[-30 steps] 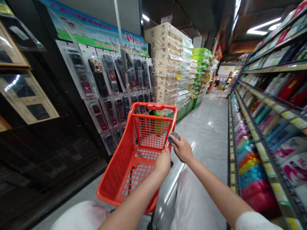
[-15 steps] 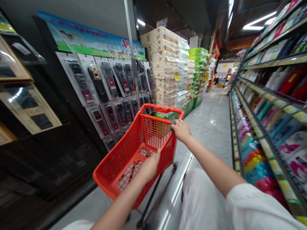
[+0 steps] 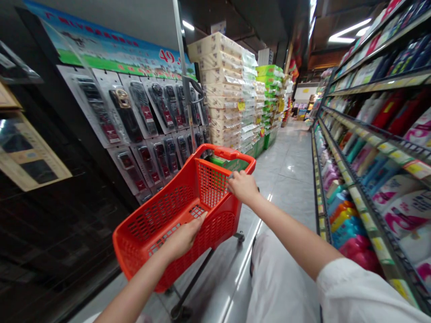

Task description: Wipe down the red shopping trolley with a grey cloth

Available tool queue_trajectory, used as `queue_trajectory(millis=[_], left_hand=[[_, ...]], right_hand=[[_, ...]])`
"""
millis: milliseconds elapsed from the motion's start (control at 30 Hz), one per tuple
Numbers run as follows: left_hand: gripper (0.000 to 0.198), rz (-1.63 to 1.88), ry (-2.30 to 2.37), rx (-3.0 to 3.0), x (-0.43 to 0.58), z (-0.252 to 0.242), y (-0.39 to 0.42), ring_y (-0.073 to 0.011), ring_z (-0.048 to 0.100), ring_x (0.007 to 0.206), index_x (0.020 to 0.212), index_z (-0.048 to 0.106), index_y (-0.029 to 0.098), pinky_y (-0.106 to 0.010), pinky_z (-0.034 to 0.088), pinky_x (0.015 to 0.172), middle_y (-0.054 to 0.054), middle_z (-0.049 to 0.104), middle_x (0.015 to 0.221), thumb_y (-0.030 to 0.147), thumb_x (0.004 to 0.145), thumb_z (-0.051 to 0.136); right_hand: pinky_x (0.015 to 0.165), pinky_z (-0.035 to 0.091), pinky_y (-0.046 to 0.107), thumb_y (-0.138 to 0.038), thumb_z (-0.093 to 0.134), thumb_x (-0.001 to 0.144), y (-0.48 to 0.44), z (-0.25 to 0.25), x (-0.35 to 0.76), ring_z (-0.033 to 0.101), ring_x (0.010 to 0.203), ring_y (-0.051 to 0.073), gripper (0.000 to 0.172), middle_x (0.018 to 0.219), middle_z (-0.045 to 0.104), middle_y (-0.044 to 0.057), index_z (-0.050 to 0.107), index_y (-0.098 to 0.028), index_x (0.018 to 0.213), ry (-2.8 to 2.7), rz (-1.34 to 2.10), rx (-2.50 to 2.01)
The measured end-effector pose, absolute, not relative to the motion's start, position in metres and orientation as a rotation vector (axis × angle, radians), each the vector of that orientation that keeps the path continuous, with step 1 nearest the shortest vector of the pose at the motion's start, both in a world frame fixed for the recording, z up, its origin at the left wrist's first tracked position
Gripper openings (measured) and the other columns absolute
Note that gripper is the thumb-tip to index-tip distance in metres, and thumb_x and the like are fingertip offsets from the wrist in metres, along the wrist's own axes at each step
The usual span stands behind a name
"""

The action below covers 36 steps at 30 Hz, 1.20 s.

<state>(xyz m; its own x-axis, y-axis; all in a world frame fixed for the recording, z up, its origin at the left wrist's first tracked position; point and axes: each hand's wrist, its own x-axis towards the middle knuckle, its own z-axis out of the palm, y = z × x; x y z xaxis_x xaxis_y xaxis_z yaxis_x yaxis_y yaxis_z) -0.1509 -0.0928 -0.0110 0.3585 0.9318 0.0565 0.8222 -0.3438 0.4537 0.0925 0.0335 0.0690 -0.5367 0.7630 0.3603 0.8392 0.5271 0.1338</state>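
Observation:
A red plastic shopping cart (image 3: 218,231) with a grid base stands at a slant in front of me, its handle bar at the far end. My left hand (image 3: 185,237) is closed over the near side rim, thumb along the top, fingers mostly hidden outside. Farther along that same rim, close to the handle, my right hand (image 3: 243,186) grips the cart with the fingers curled. A small grey piece shows at its fingertips; I cannot make out what it is. The floor is visible through the holes in the cart's base.
Packaged belts (image 3: 134,107) hang on a display at the left, beside a metal pole (image 3: 183,54). Stacked wrapped packs (image 3: 218,85) stand beyond it. Shelves of bottles (image 3: 367,161) line the right side. The tiled aisle (image 3: 289,179) runs between.
The cart has shifted left in view and turned more sideways to me. Both hands have moved left with it, still gripping the rim. The surroundings have slid slightly left too.

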Motion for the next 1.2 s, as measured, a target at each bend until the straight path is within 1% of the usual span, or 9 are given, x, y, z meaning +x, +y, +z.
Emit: queue_trajectory(millis=[200, 400, 600, 767, 833, 900, 967, 1067, 1200], left_hand=[[0.088, 0.330, 1.555, 2.304, -0.173, 0.001, -0.118, -0.0206, 0.052, 0.131, 0.153, 0.028, 0.032, -0.039, 0.040, 0.110, -0.001, 0.051, 0.147, 0.002, 0.072, 0.041], [0.057, 0.198, 1.701, 2.349, -0.190, 0.011, -0.146, -0.0235, 0.061, 0.118, 0.146, 0.042, 0.029, -0.037, 0.046, 0.103, -0.006, 0.062, 0.135, 0.022, 0.090, 0.038], [0.051, 0.292, 1.786, 2.330, -0.144, 0.031, -0.117, -0.0256, 0.059, 0.122, 0.132, 0.055, 0.021, -0.038, 0.043, 0.102, -0.012, 0.060, 0.137, 0.047, 0.097, 0.028], [0.049, 0.300, 1.773, 2.268, -0.117, 0.023, -0.081, -0.0258, 0.067, 0.094, 0.104, 0.063, 0.018, -0.034, 0.048, 0.083, -0.014, 0.071, 0.102, 0.047, 0.098, 0.025], [0.045, 0.320, 1.715, 2.296, -0.119, 0.018, -0.077, -0.0240, 0.067, 0.087, 0.099, 0.061, 0.019, -0.031, 0.046, 0.078, -0.012, 0.071, 0.095, 0.047, 0.098, 0.027], [0.042, 0.334, 1.675, 2.315, -0.124, 0.014, -0.078, -0.0222, 0.066, 0.082, 0.098, 0.060, 0.020, -0.029, 0.045, 0.074, -0.010, 0.070, 0.090, 0.047, 0.098, 0.027], [0.042, 0.324, 1.672, 2.322, -0.129, 0.013, -0.081, -0.0211, 0.065, 0.078, 0.096, 0.059, 0.021, -0.028, 0.043, 0.071, -0.008, 0.069, 0.085, 0.048, 0.098, 0.027], [0.041, 0.285, 1.708, 2.329, -0.132, 0.012, -0.083, -0.0205, 0.064, 0.076, 0.092, 0.056, 0.021, -0.028, 0.042, 0.070, -0.007, 0.067, 0.082, 0.047, 0.099, 0.025], [0.039, 0.214, 1.800, 2.343, -0.128, 0.013, -0.080, -0.0219, 0.065, 0.077, 0.091, 0.054, 0.020, -0.029, 0.042, 0.070, -0.008, 0.067, 0.083, 0.044, 0.100, 0.023]], right_hand=[[0.073, 0.045, 0.029, -0.049, 0.041, 0.096, 0.002, 0.061, 0.085, 0.058, 0.096, 0.022, 0.039, 0.104, 0.062, 0.009, 0.069, -0.024, 0.103, -2.623, -0.323, -1.159], [0.071, 0.041, 0.029, -0.044, 0.037, 0.100, 0.053, 0.098, 0.158, 0.058, 0.087, 0.019, 0.041, 0.103, 0.064, 0.010, 0.072, -0.022, 0.102, -2.151, -0.247, -1.521], [0.088, 0.045, 0.033, -0.043, 0.043, 0.098, 0.054, 0.094, 0.161, 0.056, 0.106, 0.023, 0.039, 0.133, 0.053, 0.010, 0.060, -0.026, 0.128, -1.960, -0.160, -1.475], [0.087, 0.049, 0.041, -0.045, 0.045, 0.095, 0.034, 0.087, 0.127, 0.055, 0.108, 0.028, 0.033, 0.136, 0.052, 0.008, 0.068, -0.031, 0.115, -2.269, -0.245, -1.529], [0.087, 0.049, 0.045, -0.050, 0.055, 0.089, 0.039, 0.093, 0.115, 0.056, 0.111, 0.032, 0.045, 0.131, 0.056, 0.013, 0.059, -0.030, 0.130, -2.297, -0.271, -1.589], [0.088, 0.049, 0.047, -0.052, 0.070, 0.078, 0.052, 0.101, 0.101, 0.056, 0.113, 0.036, 0.077, 0.129, 0.057, 0.020, 0.043, -0.021, 0.144, -2.295, -0.269, -1.650], [0.087, 0.051, 0.045, -0.043, 0.078, 0.072, 0.070, 0.109, 0.088, 0.059, 0.112, 0.036, 0.091, 0.126, 0.058, 0.026, 0.037, -0.011, 0.147, -2.252, -0.212, -1.743], [0.087, 0.052, 0.042, -0.027, 0.082, 0.067, 0.101, 0.119, 0.083, 0.065, 0.108, 0.034, 0.071, 0.117, 0.066, 0.025, 0.056, -0.006, 0.129, -2.247, 0.031, -1.794], [0.081, 0.055, 0.036, -0.033, 0.087, 0.061, 0.130, 0.120, 0.112, 0.070, 0.096, 0.031, 0.039, 0.092, 0.074, 0.014, 0.071, -0.012, 0.090, -2.078, 0.746, -1.556]])
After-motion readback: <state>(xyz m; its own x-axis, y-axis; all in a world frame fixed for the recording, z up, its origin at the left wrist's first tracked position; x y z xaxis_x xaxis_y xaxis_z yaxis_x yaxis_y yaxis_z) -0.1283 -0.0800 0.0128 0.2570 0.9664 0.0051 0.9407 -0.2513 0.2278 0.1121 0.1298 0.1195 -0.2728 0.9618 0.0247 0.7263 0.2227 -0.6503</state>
